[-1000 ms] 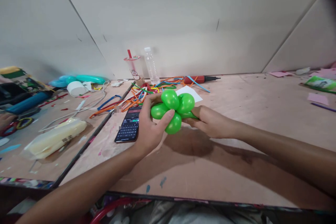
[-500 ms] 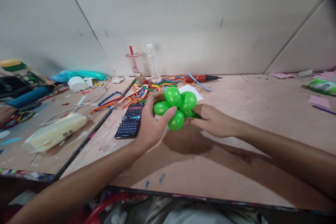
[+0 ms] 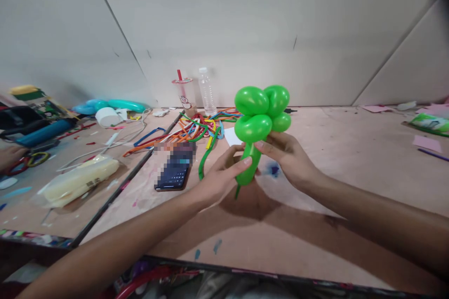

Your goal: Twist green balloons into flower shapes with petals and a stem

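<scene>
A green twisted balloon stands upright above the table between my hands, its several rounded loops at the top and a short stem with a thin uninflated tail below. My left hand is closed around the stem, thumb on its front. Fingers of my right hand pinch the balloon just under the loops, where the stem begins. Part of the stem is hidden behind my fingers. Left of my hands lies a phone, partly blurred out. A white paper sheet lies just behind my left hand.
Uninflated coloured balloons lie in a heap behind the phone, near a cup with a red straw and a clear bottle. At left are a wrapped package, a paper roll and another person's hand.
The green balloon has been raised and turned from loops facing me to upright. My left hand has shifted from the loops to the stem; my right hand is now under the loops.
</scene>
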A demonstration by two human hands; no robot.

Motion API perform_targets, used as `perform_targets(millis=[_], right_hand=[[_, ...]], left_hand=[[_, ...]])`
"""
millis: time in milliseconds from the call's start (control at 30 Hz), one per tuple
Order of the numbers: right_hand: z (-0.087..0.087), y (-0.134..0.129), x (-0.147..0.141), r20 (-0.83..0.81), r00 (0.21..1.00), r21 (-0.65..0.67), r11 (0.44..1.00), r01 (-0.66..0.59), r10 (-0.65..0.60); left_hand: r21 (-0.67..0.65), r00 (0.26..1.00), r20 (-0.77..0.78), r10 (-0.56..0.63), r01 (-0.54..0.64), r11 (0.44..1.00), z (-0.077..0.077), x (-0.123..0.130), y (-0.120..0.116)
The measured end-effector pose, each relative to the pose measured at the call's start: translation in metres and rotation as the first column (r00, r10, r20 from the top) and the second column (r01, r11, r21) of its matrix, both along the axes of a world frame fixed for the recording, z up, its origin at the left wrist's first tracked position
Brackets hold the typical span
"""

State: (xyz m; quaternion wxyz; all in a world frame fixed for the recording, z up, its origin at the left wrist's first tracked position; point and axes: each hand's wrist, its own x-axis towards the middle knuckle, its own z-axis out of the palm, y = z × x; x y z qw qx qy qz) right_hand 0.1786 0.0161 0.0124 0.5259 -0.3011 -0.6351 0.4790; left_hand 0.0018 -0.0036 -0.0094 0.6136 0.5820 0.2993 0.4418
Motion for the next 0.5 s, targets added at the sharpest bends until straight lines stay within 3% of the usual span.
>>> perform_targets(millis=[133, 200, 367, 500], right_hand=[[-0.011, 0.002, 0.002, -0.051, 0.998, -0.018, 0.999, 0.037, -0.038], [-0.014, 0.005, 0.005, -0.011, 0.998, -0.01, 0.998, 0.056, -0.057], [-0.002, 0.006, 0.01, 0.14, 0.99, -0.01, 1.0, -0.024, 0.026], [0.015, 0.003, 0.016, 0.375, 0.923, -0.003, 0.996, -0.093, 0.087]], left_hand=[[0.187, 0.926, -0.365, 0.094, -0.026, 0.982, -0.002, 0.0, -0.001], [0.243, 0.879, -0.453, 0.151, -0.041, 0.969, -0.004, -0.001, -0.001], [0.073, 0.946, -0.314, 0.074, -0.054, 0.996, -0.007, -0.003, 0.001], [0.027, 0.966, -0.236, 0.102, -0.098, 0.995, -0.004, -0.005, 0.004]])
